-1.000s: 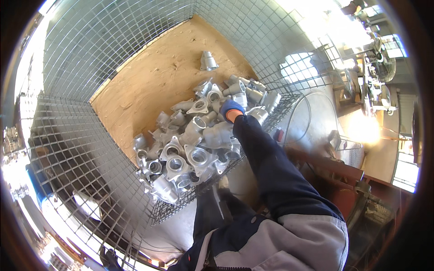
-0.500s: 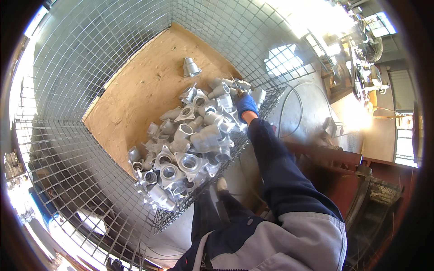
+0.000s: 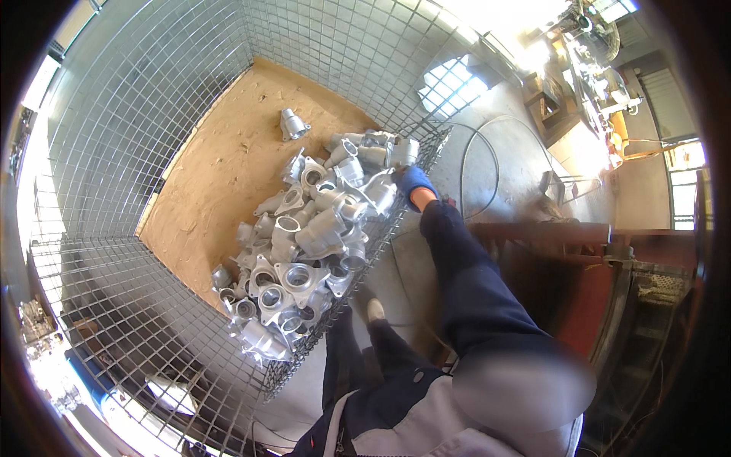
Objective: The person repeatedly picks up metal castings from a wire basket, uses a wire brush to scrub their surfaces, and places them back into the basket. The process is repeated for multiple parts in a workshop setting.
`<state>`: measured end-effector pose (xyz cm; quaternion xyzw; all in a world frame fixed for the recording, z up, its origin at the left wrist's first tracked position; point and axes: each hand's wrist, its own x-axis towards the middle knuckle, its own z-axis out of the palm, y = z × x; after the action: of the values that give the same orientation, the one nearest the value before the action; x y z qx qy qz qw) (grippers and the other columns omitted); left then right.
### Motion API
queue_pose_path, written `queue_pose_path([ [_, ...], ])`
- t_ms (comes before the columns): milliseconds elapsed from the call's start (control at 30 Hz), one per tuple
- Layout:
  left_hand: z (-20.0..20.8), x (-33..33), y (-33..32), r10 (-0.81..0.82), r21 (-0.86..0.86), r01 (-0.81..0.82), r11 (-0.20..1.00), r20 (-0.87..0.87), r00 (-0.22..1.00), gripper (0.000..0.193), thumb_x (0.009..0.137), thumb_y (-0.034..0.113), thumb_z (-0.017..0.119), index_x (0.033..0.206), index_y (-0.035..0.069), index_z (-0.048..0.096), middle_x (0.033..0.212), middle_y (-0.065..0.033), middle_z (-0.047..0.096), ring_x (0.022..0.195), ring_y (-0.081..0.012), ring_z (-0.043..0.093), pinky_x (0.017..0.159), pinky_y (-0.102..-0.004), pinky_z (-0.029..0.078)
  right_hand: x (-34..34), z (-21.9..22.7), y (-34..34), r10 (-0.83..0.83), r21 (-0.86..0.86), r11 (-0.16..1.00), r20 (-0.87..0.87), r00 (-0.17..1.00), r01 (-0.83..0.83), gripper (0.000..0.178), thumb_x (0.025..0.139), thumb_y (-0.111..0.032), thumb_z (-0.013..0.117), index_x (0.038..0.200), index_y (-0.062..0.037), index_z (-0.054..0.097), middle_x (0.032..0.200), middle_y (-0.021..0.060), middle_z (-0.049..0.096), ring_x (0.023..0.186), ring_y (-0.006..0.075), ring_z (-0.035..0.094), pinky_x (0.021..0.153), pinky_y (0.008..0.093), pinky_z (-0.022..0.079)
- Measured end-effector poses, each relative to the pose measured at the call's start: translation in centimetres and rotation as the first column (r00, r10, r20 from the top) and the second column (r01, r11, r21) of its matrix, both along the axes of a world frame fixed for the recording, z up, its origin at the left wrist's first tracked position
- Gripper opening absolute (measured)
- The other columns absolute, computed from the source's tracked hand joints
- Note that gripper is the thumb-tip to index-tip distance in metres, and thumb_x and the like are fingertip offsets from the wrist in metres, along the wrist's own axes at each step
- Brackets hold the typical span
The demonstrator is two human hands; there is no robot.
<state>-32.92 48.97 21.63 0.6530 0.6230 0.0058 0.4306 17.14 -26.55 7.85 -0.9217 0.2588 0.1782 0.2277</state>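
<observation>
My right hand (image 3: 416, 185), in a blue glove, reaches over the near right edge of a wire mesh basket (image 3: 161, 324). It is at the side of a heap of silver-grey metal castings (image 3: 320, 234), closest to a flanged casting (image 3: 378, 192). The glove is blurred and its fingers are mostly hidden, so any grip on a part does not show. The castings are short pipe-like pieces with round openings and flanges, lying jumbled. One casting (image 3: 292, 124) lies apart from the heap on the brown sheet (image 3: 205, 179) lining the basket floor. My left hand is out of view.
Tall mesh walls rise on the far and left sides. Beyond the right edge, a looped cable (image 3: 496, 164) lies on the grey floor. A red metal frame (image 3: 567, 232) stands close by my right arm. Bright machinery (image 3: 590, 99) is at the far right.
The view has shifted, so the basket and castings sit farther left. My right hand has moved from the far right end of the heap back toward the basket's near edge.
</observation>
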Motion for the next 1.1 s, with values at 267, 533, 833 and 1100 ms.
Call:
queue_pose_path([
  [267, -0.1, 1.5, 0.1, -0.032, 0.075, 0.029, 0.997, 0.038, 0.999, 0.054, 0.091, 0.038, 0.056, 0.137, 0.011, 0.047, 0.118, -0.0132, 0.05, 0.108, -0.0261, 0.046, 0.091, -0.0394, 0.036, -4.4, 5.7, -5.5, -0.17, -0.193, 0.963, 0.109, 0.98, 0.188, 0.046, 0.083, -0.04, 0.064, 0.111, -0.0046, 0.067, 0.104, 0.0252, 0.065, 0.1, 0.0406, 0.064, 0.085, 0.0476, 0.051],
  [533, 0.7, 1.6, 0.1, -0.056, 0.144, 0.047, 0.988, 0.062, 0.997, 0.053, 0.091, 0.036, 0.057, 0.136, 0.012, 0.048, 0.112, -0.0117, 0.051, 0.102, -0.0244, 0.046, 0.086, -0.0384, 0.036, -9.5, 3.1, -4.9, 0.059, 0.084, 0.995, -0.031, 0.998, -0.057, 0.032, 0.09, -0.029, 0.064, 0.115, -0.0093, 0.065, 0.072, 0.0067, 0.064, 0.057, 0.0139, 0.061, 0.052, 0.0323, 0.049],
  [833, 1.2, 0.7, 0.3, -0.073, 0.212, 0.053, 0.976, 0.085, 0.994, 0.052, 0.09, 0.034, 0.059, 0.136, 0.013, 0.048, 0.106, -0.01, 0.051, 0.096, -0.0225, 0.046, 0.081, -0.0374, 0.036, -13.3, 4.6, -1.2, 0.126, 0.242, 0.961, 0.032, 0.992, -0.13, 0.034, 0.091, -0.035, 0.061, 0.111, -0.008, 0.066, 0.067, 0.0077, 0.061, 0.052, 0.0166, 0.056, 0.047, 0.0348, 0.045],
  [1100, 1.9, 0.1, 0.5, -0.092, 0.268, 0.061, 0.961, 0.104, 0.99, 0.051, 0.089, 0.032, 0.06, 0.136, 0.015, 0.049, 0.1, -0.0085, 0.051, 0.09, -0.0209, 0.046, 0.076, -0.0364, 0.036, -21.2, 13.8, -1.2, 0.16, 0.038, 0.986, 0.035, 0.986, -0.162, 0.037, 0.084, -0.035, 0.064, 0.104, -0.0043, 0.067, 0.082, 0.0207, 0.068, 0.081, 0.0352, 0.068, 0.073, 0.0421, 0.051],
])
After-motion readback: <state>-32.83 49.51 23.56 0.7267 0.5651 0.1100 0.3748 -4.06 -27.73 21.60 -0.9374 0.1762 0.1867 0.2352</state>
